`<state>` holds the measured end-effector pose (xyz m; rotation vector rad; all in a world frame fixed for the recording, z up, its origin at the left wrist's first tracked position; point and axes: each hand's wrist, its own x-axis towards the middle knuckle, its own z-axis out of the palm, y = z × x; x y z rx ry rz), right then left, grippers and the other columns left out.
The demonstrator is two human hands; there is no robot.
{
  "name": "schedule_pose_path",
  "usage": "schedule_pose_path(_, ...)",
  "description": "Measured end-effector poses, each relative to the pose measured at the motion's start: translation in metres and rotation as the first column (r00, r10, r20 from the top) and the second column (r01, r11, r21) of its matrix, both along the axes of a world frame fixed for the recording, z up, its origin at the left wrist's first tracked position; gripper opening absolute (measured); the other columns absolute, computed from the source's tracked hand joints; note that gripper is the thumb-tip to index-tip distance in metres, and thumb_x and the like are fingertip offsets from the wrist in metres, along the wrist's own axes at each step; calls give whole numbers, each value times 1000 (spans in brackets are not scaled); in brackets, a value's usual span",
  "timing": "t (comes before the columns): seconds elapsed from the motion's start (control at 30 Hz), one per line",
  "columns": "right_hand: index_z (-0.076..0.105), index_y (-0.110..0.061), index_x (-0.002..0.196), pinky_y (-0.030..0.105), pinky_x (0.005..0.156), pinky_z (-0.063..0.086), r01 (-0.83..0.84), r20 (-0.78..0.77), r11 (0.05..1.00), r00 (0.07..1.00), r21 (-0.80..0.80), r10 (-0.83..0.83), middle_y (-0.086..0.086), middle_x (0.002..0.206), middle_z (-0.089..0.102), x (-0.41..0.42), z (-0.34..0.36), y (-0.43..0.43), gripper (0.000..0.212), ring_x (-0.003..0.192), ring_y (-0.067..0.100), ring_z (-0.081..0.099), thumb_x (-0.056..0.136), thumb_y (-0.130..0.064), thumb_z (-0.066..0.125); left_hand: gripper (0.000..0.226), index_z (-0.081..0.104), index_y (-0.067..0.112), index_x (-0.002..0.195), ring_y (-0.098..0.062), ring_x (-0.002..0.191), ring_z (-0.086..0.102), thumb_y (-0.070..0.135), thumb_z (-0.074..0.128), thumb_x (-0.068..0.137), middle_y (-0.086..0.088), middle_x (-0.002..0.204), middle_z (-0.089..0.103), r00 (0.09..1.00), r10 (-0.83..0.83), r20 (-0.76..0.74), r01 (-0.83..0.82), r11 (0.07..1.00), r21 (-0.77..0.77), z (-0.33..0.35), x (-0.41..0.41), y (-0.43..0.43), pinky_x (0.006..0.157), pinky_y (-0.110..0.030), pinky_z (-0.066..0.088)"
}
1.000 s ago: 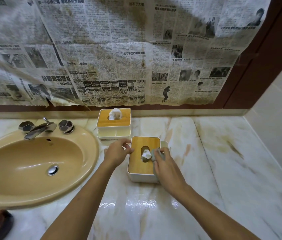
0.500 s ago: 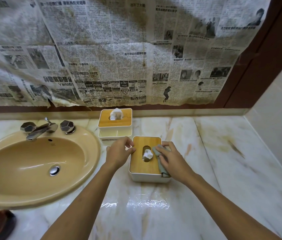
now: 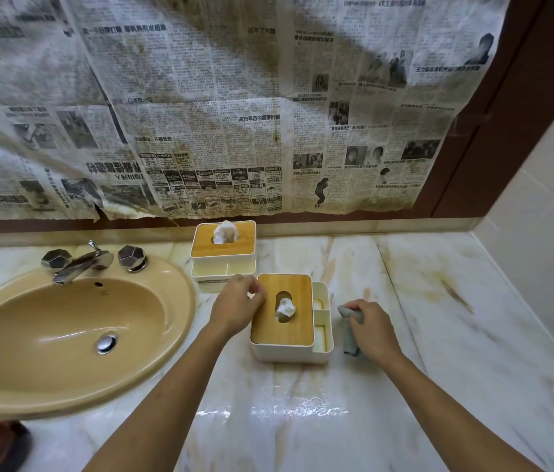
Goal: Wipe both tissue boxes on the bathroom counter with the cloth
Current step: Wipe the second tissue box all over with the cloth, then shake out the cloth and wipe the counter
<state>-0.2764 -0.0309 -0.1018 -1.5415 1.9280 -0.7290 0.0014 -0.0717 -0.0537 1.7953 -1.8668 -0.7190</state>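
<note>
Bamboo tops the near tissue box (image 3: 294, 330), which sits on the marble counter (image 3: 439, 335) straight ahead of the person, its long axis running away from them and its open side compartments (image 3: 321, 318) facing right. The left hand (image 3: 238, 308) is at the box's far-left corner, fingers curled on the edge of the lid, steadying it as far as I can judge. The right hand (image 3: 370, 330) is clenched round the grey cloth (image 3: 348, 335), which hangs down onto the counter just beside the box's right wall and does not appear to touch it. So this box lies directly left of the cloth, and the compartments and right wall are the faces closest to it. The far tissue box (image 3: 234, 248) stands behind and to the left, against the ledge at the back of the counter, with its own compartments turned toward the person. It is nearer the left hand than the right, so reaching it with the cloth probably means passing over or behind the near box. Both lids have a white tissue poking up through the slot, which a wipe across the top should skirt. Further left are the tan sink (image 3: 173, 335) and its metal tap (image 3: 78, 262), and stained newspaper (image 3: 200, 114) covers the wall above.
</note>
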Motion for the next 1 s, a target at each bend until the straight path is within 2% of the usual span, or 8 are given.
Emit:
schedule_pose_path(0.23,64,-21,118,28,87,47,-117,-54,971,990,207,130,2,122,63,-22,-21,12,28,107,19,58,93,-13,56,56,50,24,130,-16,105,58,41,75,82,5,113,60,984,72,-165,-49,989,142,-1,3,6,85,-34,51)
schedule_pose_path(0.43,62,-25,125,37,91,50,-99,-266,964,950,247,165,2,123,65,-24,4,0,35,111,24,59,92,-28,52,77,47,30,135,-15,112,58,46,85,70,7,124,54,957,11,-290,81,950,302,-3,13,8,86,-29,50)
schedule_pose_path(0.5,62,-21,125,36,93,49,-112,-201,988,971,108,132,2,123,65,-15,19,-7,33,112,21,59,95,-26,51,98,37,32,142,-17,112,58,43,91,61,4,131,47,946,-66,-317,186,912,366,0,14,11,83,-27,53)
schedule_pose_path(0.57,59,-20,128,32,95,46,-152,-28,988,988,-17,152,2,125,62,1,35,-19,32,114,19,57,97,-20,50,127,20,34,151,-22,124,47,47,95,50,1,141,36,957,-180,-227,261,875,408,-1,17,12,97,-39,52)
schedule_pose_path(0.67,45,-23,144,26,101,36,-268,223,963,941,29,255,0,143,49,29,56,-37,43,132,19,46,102,-17,44,154,-7,36,154,-22,135,33,52,95,40,3,147,26,955,-292,-55,286,851,441,-7,19,14,112,-47,39)
schedule_pose_path(0.77,34,-24,151,30,109,34,-391,288,907,896,155,337,-1,155,35,45,61,-50,47,140,19,35,104,-20,35,151,0,33,155,-22,132,38,51,96,40,4,146,34,959,-283,-27,271,883,383,-9,18,14,109,-45,41)
schedule_pose_path(0.87,41,-22,146,35,112,33,-340,210,923,930,178,302,2,152,38,47,57,-58,43,138,20,38,104,-23,34,130,20,32,153,-20,117,48,35,98,48,3,133,47,972,-222,-71,233,920,315,-2,20,17,100,-36,47)
schedule_pose_path(1.0,61,-15,127,33,95,41,-257,105,954,964,152,243,7,128,56,36,53,-54,36,119,23,53,102,-23,37,78,56,33,114,-13,87,63,37,97,48,8,95,68,999,-7,-51,18,978,210,2,33,20,74,-31,51)
